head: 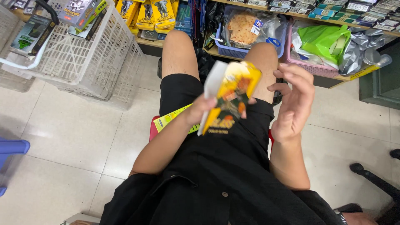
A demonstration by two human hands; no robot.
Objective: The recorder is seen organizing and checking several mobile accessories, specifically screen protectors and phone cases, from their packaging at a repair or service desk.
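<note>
From the head camera, looking down over the person's lap: the left hand (199,111) is closed on a yellow carded package (230,95), thumb across its front and fingers behind, gripping it near the lower edge. The package is tilted, its top leaning away toward the knees, and it is blurred (so the picture printed on it is hard to make out beyond orange and dark patches). It sits above the thighs, held in the air, not resting on anything.

The right hand (294,102) is open, fingers spread and slightly curled, palm turned toward the package. Its fingertips are just beside the package's right edge; I cannot tell whether any of them touch it. It holds nothing.

The person is seated, in black shorts and a black shirt, on a red stool (153,130) whose edge shows beside the left thigh. A yellow-green flat card (171,118) lies on the lap under the left forearm.

The floor (71,141) is pale, glossy tile. Ahead runs a low wooden shelf (150,41) with more yellow packages (155,14) hanging above it, a blue basket (233,50) and a pink basket (310,66) holding bagged goods. To the left stand white plastic crates (93,58) with boxed items inside.
</note>
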